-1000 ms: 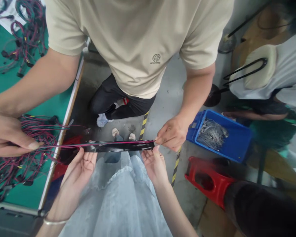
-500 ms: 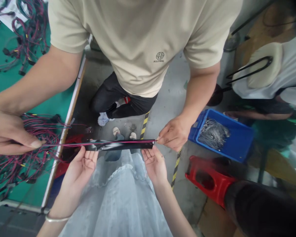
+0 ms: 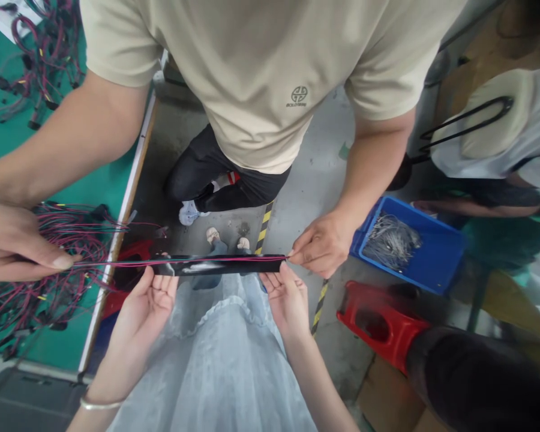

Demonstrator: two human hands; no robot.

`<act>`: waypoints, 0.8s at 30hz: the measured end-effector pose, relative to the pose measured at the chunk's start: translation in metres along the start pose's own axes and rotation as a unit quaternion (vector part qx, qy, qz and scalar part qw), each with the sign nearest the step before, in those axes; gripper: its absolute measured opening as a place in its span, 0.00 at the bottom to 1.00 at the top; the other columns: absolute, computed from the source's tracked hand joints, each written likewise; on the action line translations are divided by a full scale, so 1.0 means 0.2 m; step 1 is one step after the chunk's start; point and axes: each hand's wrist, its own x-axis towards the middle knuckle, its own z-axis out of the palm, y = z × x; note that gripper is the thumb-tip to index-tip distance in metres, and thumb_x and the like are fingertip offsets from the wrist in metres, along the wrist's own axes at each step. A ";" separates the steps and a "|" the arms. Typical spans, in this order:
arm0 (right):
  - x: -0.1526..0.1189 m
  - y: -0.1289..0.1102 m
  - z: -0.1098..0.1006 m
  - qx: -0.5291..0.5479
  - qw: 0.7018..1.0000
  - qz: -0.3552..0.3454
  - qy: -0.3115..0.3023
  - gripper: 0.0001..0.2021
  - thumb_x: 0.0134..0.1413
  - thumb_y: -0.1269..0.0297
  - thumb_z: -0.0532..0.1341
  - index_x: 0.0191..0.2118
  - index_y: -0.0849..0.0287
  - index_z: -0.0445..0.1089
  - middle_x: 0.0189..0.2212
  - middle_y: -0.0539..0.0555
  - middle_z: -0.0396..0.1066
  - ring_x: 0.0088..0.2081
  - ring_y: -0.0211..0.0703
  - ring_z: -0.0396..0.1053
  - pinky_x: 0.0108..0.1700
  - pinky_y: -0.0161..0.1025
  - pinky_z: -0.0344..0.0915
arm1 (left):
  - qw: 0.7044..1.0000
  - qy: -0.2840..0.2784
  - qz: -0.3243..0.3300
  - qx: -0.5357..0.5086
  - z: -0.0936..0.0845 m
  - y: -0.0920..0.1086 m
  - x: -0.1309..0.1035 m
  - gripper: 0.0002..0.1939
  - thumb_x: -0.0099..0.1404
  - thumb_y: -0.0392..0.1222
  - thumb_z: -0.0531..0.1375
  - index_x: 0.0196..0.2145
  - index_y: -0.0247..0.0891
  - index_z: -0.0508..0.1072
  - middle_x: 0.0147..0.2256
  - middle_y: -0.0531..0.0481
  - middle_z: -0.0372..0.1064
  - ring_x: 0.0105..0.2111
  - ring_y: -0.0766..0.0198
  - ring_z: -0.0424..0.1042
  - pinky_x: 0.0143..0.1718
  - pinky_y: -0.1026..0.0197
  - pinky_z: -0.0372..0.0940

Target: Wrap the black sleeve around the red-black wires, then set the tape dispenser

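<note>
A: What is filling most of the view?

B: A co-worker in a beige shirt [image 3: 261, 66] is standing at twelve o'clock, facing the wearer. Below that, a green bench [image 3: 94, 198] is running along nine o'clock, with heaps of red and black wire harnesses [image 3: 36, 294] lying on it.

A: And the floor?

B: Grey concrete with a yellow-and-black stripe [image 3: 264, 225]. A blue bin [image 3: 436, 264] of grey wires is sitting at three o'clock, and a red stool [image 3: 378, 327] is lying at four o'clock.

A: What are the wearer's hands doing?

B: The left hand [image 3: 150, 300] and the right hand [image 3: 288, 297] are cupping upward, palms open, fingers loosely curled, each supporting one end of a black strip [image 3: 220, 264] from beneath. Neither is closing around it, as far as I can tell; the strip is resting against the fingertips, level, at the centre.

A: Why level?

B: I judge it is being kept flat so the thin wires [image 3: 117, 263] can lie straight along it.

A: Who is holding those wires?

B: The co-worker's hands. One hand [image 3: 324, 243] at two o'clock is pinching the wire ends at the strip's right end; the other hand [image 3: 13, 243] at nine o'clock is pulling them taut over the bench edge.
</note>
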 end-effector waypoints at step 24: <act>0.02 -0.03 0.02 -0.003 0.999 0.023 0.029 0.06 0.40 0.65 0.67 0.27 0.61 0.73 0.28 0.54 0.76 0.30 0.39 0.73 0.36 0.37 0.71 | 1.000 0.018 -0.017 0.003 0.02 -0.02 0.01 0.18 0.69 0.36 0.42 0.47 0.33 0.68 0.31 0.46 0.74 0.33 0.66 0.75 0.36 0.64 0.72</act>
